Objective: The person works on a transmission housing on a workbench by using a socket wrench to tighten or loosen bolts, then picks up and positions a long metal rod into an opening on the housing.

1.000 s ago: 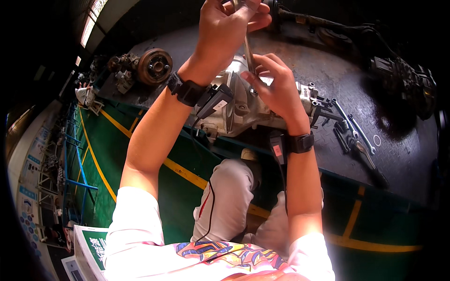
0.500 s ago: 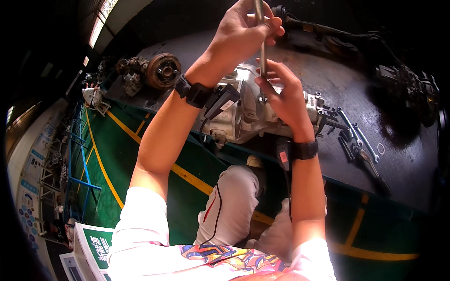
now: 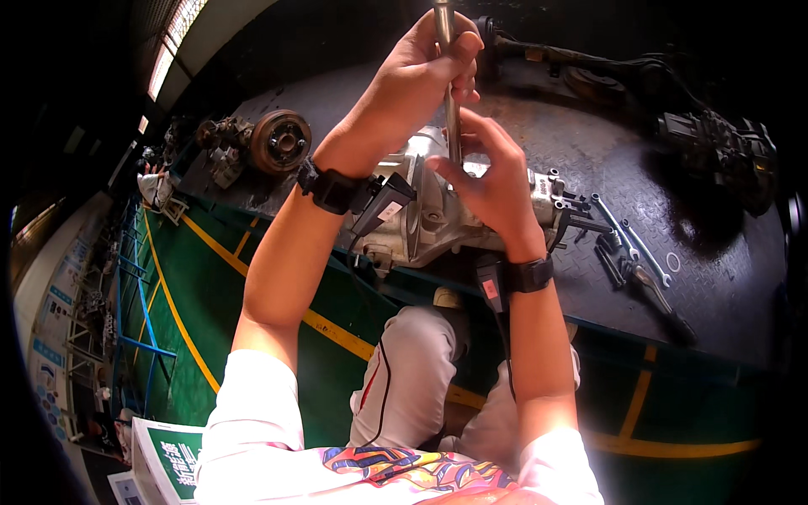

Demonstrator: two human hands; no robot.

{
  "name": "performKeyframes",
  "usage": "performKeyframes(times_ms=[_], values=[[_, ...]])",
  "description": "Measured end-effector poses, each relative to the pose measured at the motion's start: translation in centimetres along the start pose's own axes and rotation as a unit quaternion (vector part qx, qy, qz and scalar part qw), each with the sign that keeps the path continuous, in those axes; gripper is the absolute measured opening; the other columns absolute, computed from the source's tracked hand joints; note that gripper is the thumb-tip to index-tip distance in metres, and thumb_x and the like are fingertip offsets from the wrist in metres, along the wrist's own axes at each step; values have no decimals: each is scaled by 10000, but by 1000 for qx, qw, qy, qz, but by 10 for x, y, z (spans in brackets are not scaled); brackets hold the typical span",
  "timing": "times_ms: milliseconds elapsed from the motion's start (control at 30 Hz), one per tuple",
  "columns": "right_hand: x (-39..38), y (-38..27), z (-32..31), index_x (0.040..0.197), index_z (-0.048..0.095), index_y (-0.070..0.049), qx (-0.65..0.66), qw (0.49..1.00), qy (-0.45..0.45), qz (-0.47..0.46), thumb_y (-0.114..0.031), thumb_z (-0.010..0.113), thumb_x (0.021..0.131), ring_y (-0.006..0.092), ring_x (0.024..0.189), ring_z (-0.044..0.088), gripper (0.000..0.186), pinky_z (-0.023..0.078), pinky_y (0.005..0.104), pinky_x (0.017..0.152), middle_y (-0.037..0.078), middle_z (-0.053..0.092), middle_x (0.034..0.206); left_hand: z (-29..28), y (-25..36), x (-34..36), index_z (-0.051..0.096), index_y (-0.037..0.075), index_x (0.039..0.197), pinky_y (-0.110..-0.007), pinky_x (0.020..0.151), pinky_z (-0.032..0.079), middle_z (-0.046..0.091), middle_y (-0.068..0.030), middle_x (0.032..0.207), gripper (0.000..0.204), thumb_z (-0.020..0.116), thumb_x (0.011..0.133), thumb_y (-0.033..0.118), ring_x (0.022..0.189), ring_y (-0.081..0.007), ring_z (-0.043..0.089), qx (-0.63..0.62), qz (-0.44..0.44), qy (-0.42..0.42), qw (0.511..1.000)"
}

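Upright over the silvery cast gearbox housing [image 3: 427, 220] stands a long, slim metal bar [image 3: 453, 135]. My left hand [image 3: 425, 71] is closed round its upper part, thumb across the front. Lower down, my right hand [image 3: 498, 181] has its thumb and fingers spread on either side of the bar; whether they touch it I cannot tell. The bar's foot is hidden behind that hand, just above the housing. Each wrist wears a black strap with a small cabled box.
Right of the housing lie combination wrenches [image 3: 627, 231], a ratchet handle [image 3: 652, 290] and a thin ring [image 3: 672, 262] on the dark metal bench [image 3: 581, 295]. A rusty brake drum assembly [image 3: 280, 141] sits far left, a dark gearbox [image 3: 720, 156] far right. An axle [image 3: 572, 55] lies behind.
My right thumb has opened away from the bar, and its fingers are looser. The head view has shifted slightly, so the whole scene sits a little further left. My left hand keeps its hold.
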State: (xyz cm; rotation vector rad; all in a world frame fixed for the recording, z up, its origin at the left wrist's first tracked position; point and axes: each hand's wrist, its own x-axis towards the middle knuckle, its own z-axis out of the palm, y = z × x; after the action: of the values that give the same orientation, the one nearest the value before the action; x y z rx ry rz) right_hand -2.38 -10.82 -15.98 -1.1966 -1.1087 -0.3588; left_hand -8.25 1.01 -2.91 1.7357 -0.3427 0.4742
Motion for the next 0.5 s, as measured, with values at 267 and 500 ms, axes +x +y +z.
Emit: performKeyframes(times_ms=[267, 500], values=[[0, -1, -2, 1346, 609, 1, 150, 982, 10, 114, 79, 741, 880, 202, 1035, 762, 492, 601, 330, 880, 167, 778, 1028, -1, 1, -8, 594, 18, 1232, -359, 984, 560, 677, -136, 1154, 314, 423, 1155, 271, 1033, -222, 698, -18, 13, -1, 1000], [2, -2, -3, 1204, 709, -18, 43, 998, 41, 30, 43, 816, 826, 184, 912, 753, 398, 598, 322, 818, 101, 753, 977, -5, 3, -5, 646, 9, 1180, -340, 945, 609, 756, -147, 1126, 160, 659, 1021, 7, 1012, -208, 747, 115, 78, 2, 990]])
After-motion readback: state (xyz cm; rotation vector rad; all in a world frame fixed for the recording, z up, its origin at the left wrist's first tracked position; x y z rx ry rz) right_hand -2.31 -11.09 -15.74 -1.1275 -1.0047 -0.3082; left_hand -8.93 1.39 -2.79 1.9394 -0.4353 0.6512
